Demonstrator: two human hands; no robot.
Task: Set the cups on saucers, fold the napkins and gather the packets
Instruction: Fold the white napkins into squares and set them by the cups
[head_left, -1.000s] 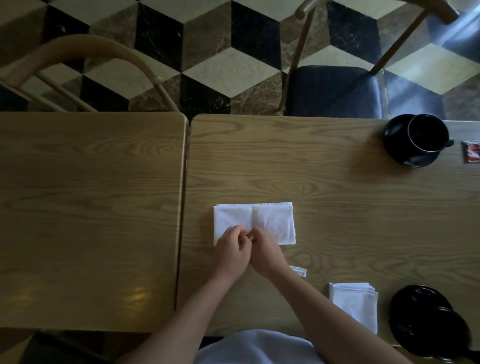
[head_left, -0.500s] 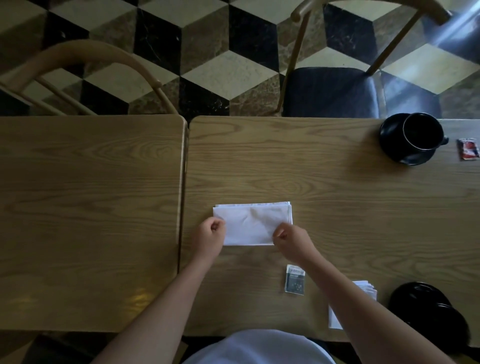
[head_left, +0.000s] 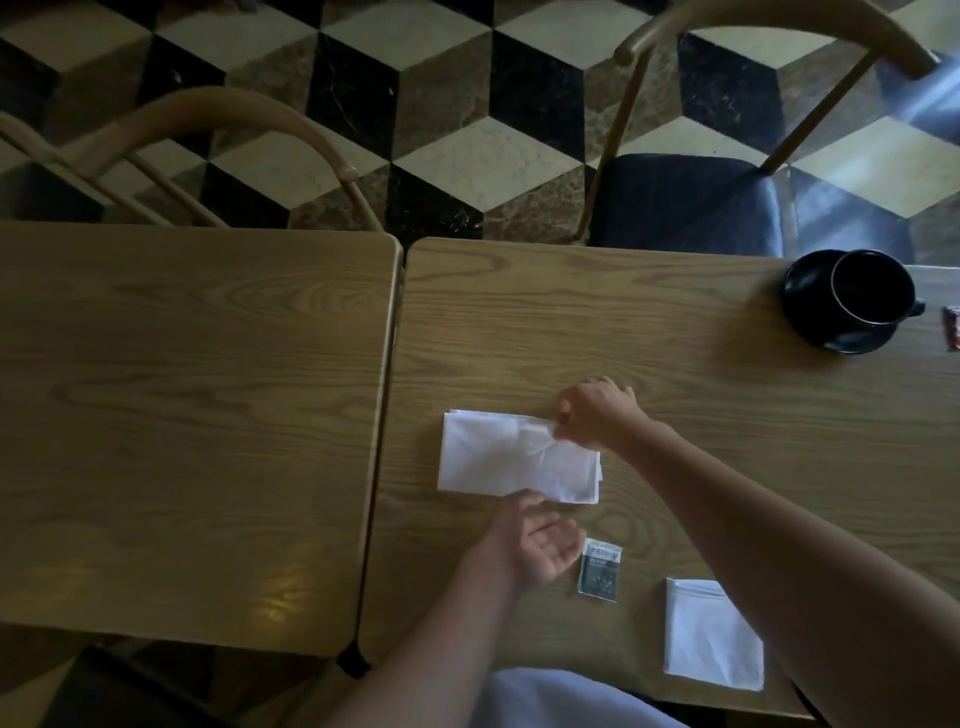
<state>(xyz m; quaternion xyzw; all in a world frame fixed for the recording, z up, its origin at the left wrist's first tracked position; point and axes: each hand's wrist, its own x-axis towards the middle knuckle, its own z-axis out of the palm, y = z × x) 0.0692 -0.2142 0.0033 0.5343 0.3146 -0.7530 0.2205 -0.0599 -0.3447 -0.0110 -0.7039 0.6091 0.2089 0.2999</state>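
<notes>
Fingers (head_left: 563, 410) of our right hand (head_left: 597, 410) are curling round and pinching the far right corner of the white napkin (head_left: 498, 457), crumpling the cloth there; the hand is sitting at the napkin's far right edge. Our left hand (head_left: 540, 545) is lying palm up, fingers relaxed and gripping nothing, with the fingertips touching or slipping just under the napkin's near edge, we cannot tell which. The napkin is lying folded into a wide rectangle on the right tabletop (head_left: 675, 374), near its left edge, with stacked layers showing along its right side.

We are seeing a small dark packet (head_left: 601, 570) flat on the tabletop just beside our left palm, on its right. A second folded napkin (head_left: 714, 634) is lying near the front edge, partly under our right forearm. A black cup (head_left: 872, 288) is standing upright on a black saucer (head_left: 810, 322) at the far right of the tabletop, well apart from the hands, with a red packet (head_left: 951, 335) cut off by the frame edge beside it.

A second tabletop (head_left: 182, 415) is butting against the left side, and two chairs (head_left: 691, 202) are standing beyond on the checkered floor (head_left: 467, 104)
</notes>
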